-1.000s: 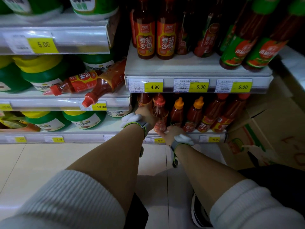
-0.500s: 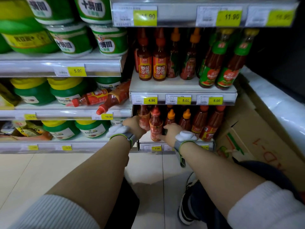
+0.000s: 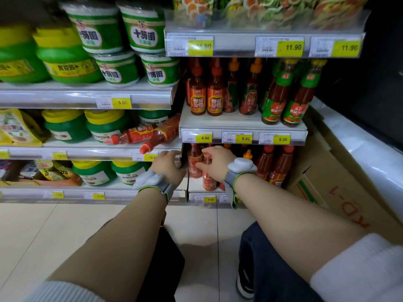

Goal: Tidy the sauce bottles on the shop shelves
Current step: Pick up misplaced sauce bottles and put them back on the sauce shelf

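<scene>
On the lowest right shelf [image 3: 197, 185] stand several red sauce bottles. My right hand [image 3: 216, 162] is closed around the front red sauce bottle [image 3: 209, 182], which is upright at the shelf's front edge. A second red bottle [image 3: 194, 163] stands just to its left. My left hand [image 3: 168, 164] is curled at the edge of the shelf divider [image 3: 184, 171], and its fingertips are hidden there. Two red bottles [image 3: 133, 136] [image 3: 162, 136] lie on their sides on the left middle shelf among green tubs. Upright sauce bottles [image 3: 216, 99] fill the shelf above.
Green and yellow tubs [image 3: 96, 173] fill the left shelves. A cardboard box [image 3: 327, 192] leans beside the right shelf unit. Yellow price tags [image 3: 205, 138] line the shelf fronts. My knees are over the pale tiled floor [image 3: 65, 225].
The view has tilted up, showing higher shelves. My right hand has risen onto the front bottle, and my left hand has shifted left from the bottles to the divider edge.
</scene>
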A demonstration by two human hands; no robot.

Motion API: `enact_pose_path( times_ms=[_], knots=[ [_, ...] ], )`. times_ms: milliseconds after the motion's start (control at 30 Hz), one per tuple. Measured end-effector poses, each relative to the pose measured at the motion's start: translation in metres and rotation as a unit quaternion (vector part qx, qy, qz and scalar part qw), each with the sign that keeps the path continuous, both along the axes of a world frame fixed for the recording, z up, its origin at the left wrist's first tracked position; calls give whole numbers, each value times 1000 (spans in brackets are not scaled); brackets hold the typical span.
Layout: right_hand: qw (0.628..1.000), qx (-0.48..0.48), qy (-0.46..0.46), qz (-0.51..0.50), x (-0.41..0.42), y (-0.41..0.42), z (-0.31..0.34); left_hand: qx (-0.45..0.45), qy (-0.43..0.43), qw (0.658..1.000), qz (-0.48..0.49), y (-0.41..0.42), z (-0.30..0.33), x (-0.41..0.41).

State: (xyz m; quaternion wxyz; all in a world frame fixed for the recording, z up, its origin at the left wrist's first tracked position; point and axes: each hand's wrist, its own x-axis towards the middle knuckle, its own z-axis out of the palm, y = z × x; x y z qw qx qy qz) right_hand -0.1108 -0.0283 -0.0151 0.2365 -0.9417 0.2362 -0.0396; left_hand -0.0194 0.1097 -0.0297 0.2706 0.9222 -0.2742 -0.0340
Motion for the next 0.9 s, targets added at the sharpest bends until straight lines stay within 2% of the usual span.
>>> enact_pose_path(
  times_ms=[333, 633, 900],
  knots=[
    [992, 54, -117, 12, 29, 30, 11, -30, -32, 995, 93, 18, 3, 32],
    [987, 44, -144, 59, 65, 51, -6, -43, -52, 984, 166, 23, -4, 58],
    [987, 37, -140, 69, 95, 58, -26, -59, -14, 982, 181, 26, -13, 82]
  ],
)
